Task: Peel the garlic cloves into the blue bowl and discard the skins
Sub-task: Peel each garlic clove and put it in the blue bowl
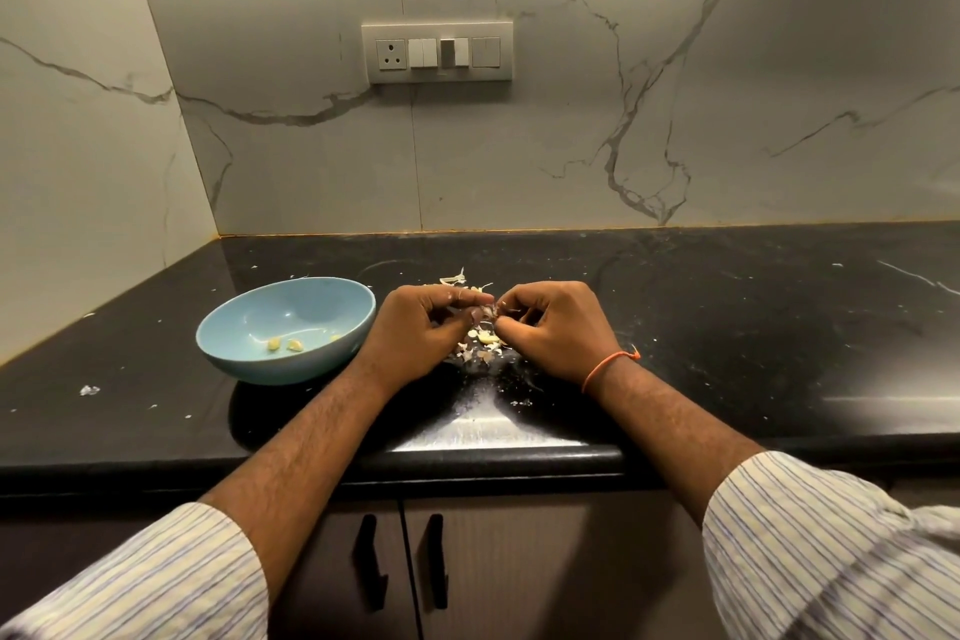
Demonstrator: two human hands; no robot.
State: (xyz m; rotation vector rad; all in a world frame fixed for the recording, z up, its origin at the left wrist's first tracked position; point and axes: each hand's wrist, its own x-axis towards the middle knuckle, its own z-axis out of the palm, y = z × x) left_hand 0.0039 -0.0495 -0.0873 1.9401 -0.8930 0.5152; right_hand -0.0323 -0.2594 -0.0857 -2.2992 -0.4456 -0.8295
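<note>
The person is wearing a shirt of pale cream cloth crossed by thin blue stripes. Both sleeves are sitting pushed up, the left sleeve (pixel 150 582) and the right sleeve (pixel 831 546) bunching loosely near the elbows and leaving the forearms bare and showing dark hair. An orange thread band (pixel 608 366) is circling the right wrist, its knotted end sticking out to the side.

We see bare table (pixel 753 327) across the right of the frame. At left centre the blue bowl (pixel 234 327) blocks the way, just beside the left hand (pixel 421 327). Skins (pixel 480 346) litter the middle, and the wall (pixel 519 161) closes the back.
</note>
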